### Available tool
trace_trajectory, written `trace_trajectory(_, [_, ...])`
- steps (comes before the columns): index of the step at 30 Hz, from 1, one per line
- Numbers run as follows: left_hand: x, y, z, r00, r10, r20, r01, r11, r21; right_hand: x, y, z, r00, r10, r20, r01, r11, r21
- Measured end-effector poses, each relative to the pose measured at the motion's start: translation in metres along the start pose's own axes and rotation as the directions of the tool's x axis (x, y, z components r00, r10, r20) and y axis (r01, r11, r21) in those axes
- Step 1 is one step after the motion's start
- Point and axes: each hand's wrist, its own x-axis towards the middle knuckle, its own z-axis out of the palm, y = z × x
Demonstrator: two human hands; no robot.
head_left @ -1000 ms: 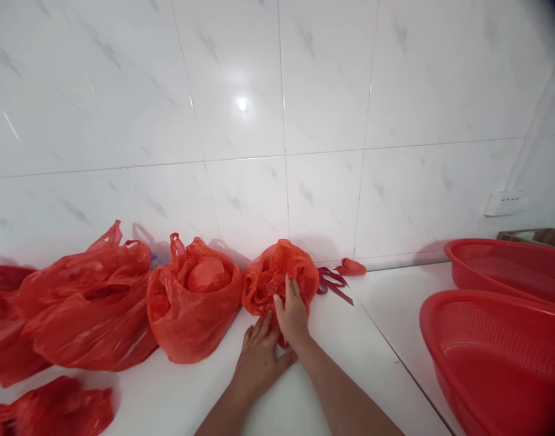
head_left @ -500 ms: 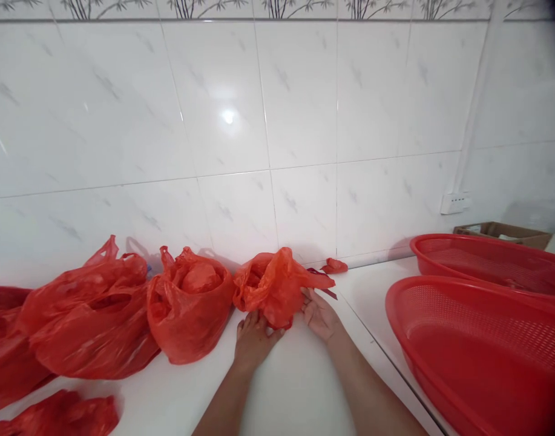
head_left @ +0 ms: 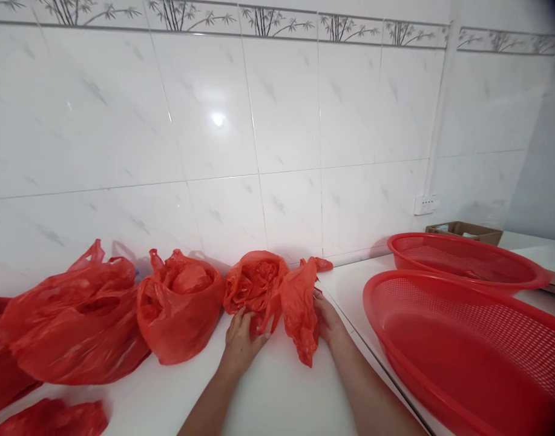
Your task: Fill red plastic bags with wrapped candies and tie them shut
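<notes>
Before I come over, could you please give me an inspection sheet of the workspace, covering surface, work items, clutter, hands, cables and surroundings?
Surface: white tabletop, showing between the forearms.
Work items: open red bag with crumpled plastic inside; loose red bag to its right.
Clutter: other red bags at left; near basin and far basin, both red, at right.
Hands: left hand touches the open red bag's near side; right hand holds the loose red bag.
Cables: nothing seen.
Surroundings: tiled wall, wall socket, cardboard box behind the basins.
</notes>
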Motion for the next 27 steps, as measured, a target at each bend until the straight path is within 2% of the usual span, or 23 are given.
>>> trace_trajectory(3, [-0.003, -0.001, 0.000, 0.989, 0.002, -0.147, -0.014, 0.996, -0.085, -0.001, 0.001, 0.000, 1.000, 0.002, 0.001, -0.002, 1.000, 0.013])
trace_trajectory(5, [-0.004, 0.000, -0.002, 0.967, 0.034, -0.251, -0.068, 0.990, -0.127, -0.002, 0.001, -0.001, 1.000, -0.002, 0.000, 0.002, 1.000, 0.024])
trace_trajectory(8, [-0.007, 0.006, -0.009, 0.940, 0.119, -0.319, -0.166, 0.978, -0.124, -0.005, 0.001, -0.001, 1.000, -0.018, 0.004, 0.018, 0.999, 0.040])
trace_trajectory(11, [-0.010, 0.013, -0.019, 0.910, 0.230, -0.344, -0.277, 0.956, -0.093, -0.007, -0.001, 0.001, 0.999, -0.029, 0.029, 0.028, 0.999, 0.046])
trace_trajectory(14, [-0.013, 0.020, -0.024, 0.858, 0.347, -0.378, -0.393, 0.918, -0.049, -0.009, -0.002, 0.006, 0.997, -0.039, 0.065, 0.037, 0.999, 0.033])
trace_trajectory(17, [-0.016, 0.024, -0.022, 0.828, 0.388, -0.404, -0.440, 0.897, -0.039, -0.011, -0.001, 0.011, 0.994, -0.034, 0.101, 0.034, 0.999, 0.002])
trace_trajectory(21, [-0.019, 0.027, -0.016, 0.836, 0.385, -0.391, -0.461, 0.879, -0.121, -0.017, 0.002, 0.021, 0.987, 0.029, 0.159, -0.016, 0.996, -0.083])
trace_trajectory(25, [-0.020, 0.030, -0.012, 0.823, 0.395, -0.407, -0.504, 0.839, -0.206, -0.025, 0.007, 0.032, 0.977, 0.085, 0.194, -0.044, 0.978, -0.205])
trace_trajectory(27, [-0.020, 0.031, -0.010, 0.842, 0.364, -0.397, -0.469, 0.859, -0.207, -0.026, 0.010, 0.034, 0.980, 0.084, 0.179, -0.034, 0.964, -0.265])
